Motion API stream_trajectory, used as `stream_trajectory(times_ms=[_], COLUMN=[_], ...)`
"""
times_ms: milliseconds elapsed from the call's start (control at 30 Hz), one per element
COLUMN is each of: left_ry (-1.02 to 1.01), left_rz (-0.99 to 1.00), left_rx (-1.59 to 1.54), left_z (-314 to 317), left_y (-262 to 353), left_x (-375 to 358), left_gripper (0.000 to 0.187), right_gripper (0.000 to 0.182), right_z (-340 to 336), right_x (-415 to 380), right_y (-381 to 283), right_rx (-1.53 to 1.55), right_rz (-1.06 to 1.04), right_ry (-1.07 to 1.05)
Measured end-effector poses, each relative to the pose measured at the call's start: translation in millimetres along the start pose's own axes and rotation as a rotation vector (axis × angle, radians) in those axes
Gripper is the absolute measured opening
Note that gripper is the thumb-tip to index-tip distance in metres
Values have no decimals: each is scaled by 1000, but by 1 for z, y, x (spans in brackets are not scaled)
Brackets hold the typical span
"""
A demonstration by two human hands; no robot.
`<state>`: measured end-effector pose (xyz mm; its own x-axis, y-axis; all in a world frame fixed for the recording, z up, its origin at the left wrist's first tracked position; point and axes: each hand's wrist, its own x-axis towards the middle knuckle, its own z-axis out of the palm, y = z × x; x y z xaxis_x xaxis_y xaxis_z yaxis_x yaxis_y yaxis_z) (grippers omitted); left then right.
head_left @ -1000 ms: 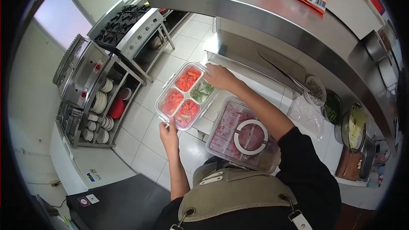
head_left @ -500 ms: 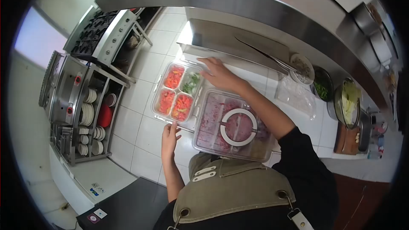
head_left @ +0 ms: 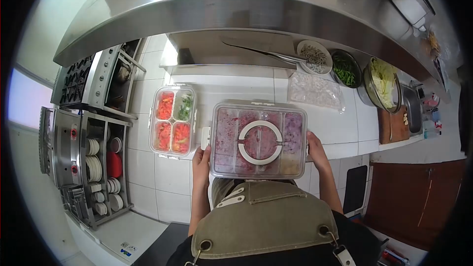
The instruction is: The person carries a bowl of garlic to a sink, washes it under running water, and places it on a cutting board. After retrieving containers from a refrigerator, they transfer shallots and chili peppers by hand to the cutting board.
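Note:
A large clear divided food container [head_left: 224,167] lies at the counter's front edge, right before my apron. Its lid is closed and carries a round white handle [head_left: 260,164]; reddish-purple food shows blurrily through the plastic. On its left side a white latch flap [head_left: 206,138] sticks out, with the fingers of my left hand [head_left: 201,162] closed just below it on the container's side. My right hand [head_left: 318,151] grips the opposite side, its fingertips partly hidden. Further left stands a smaller clear container [head_left: 172,88] with four compartments, several holding chopped red food and one chopped green and white.
Along the back are tongs [head_left: 281,57], a white bowl [head_left: 315,55], a bowl of green vegetables [head_left: 347,69], a bowl of cabbage [head_left: 384,81] and a plastic bag [head_left: 315,91]. A wooden board [head_left: 393,124] lies by the sink. A steel shelf [head_left: 236,7] overhangs the counter.
Both hands have left the smaller container and are now at the sides of the large one. My right hand has moved down and right. The view has turned rightward.

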<state>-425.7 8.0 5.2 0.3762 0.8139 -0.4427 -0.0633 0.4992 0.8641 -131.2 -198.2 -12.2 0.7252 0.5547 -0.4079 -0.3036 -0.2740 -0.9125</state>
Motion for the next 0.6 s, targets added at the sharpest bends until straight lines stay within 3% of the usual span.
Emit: stream_trajectory(times_ms=[67, 133, 167, 233, 333, 433, 467, 533, 600], left_ry=[88, 105, -32, -231, -451, -501, -485, -385, -318], left_rz=[15, -2, -81, -223, -213, -232, -224, -299, -251], left_rx=[338, 362, 403, 434, 361, 278, 268, 216, 214], left_z=[-10, -21, -32, -41, -23, 6, 16, 31, 30], left_y=[-5, -1, -2, -1, -15, -47, -48, -48, -62], left_x=[-9, -26, -34, -50, -67, -78, -81, -84, -85], left_gripper=[23, 24, 23, 24, 29, 28, 28, 25, 22], right_gripper=[28, 28, 31, 28, 24, 27, 27, 28, 33], right_z=[-6, -6, -4, 3, 12, 15, 17, 21, 17], right_x=[-2, -6, -8, -6, 10, 34, 34, 35, 33], right_y=[0, -17, -27, -45, -62, -64, -67, -70, -71], right_rx=[-307, -492, -673, -695, -742, -916, -916, -777, -768], right_rz=[-223, -257, -297, -341, -459, -727, -740, -468, -392], right_ry=[-8, 51, 109, 112, 88, 46, 28, -55, -107])
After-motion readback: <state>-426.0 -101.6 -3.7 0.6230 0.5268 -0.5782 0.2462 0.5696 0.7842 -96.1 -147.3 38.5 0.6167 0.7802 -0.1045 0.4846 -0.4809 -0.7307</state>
